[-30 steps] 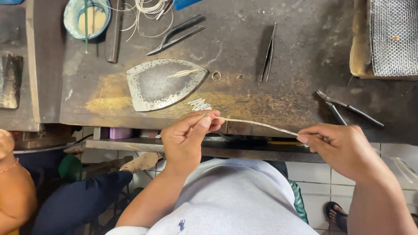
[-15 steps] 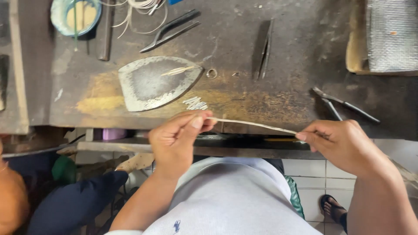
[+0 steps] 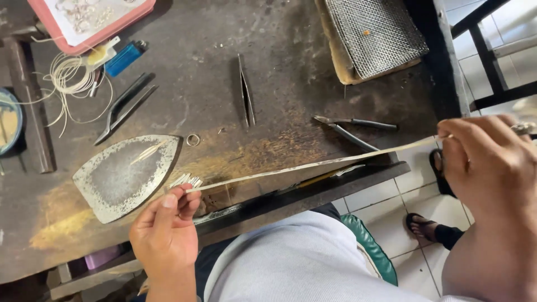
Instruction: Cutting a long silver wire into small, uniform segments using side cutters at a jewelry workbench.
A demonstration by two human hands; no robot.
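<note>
A long thin pale metal strip (image 3: 313, 165) stretches across the front of the dark workbench (image 3: 279, 67). My left hand (image 3: 165, 229) pinches its left end between thumb and fingers, just below an iron-shaped metal plate (image 3: 120, 176). My right hand (image 3: 489, 168) grips the other end at the far right, beyond the bench edge and raised. Several short pale metal pieces (image 3: 187, 180) lie on the bench beside the left fingertips.
On the bench lie tweezers (image 3: 245, 98), pliers (image 3: 352, 128), black tongs (image 3: 123, 106), a small ring (image 3: 192, 140), a wire coil (image 3: 70, 75), a blue lighter (image 3: 124, 57), a red tray (image 3: 95, 19) and a wire-mesh block (image 3: 375, 33). A sandalled foot (image 3: 428, 229) rests on the tiled floor.
My hands have drawn far apart, so much more of the strip now shows between them. The right hand moved right and up. The camera view shifted and tilted.
</note>
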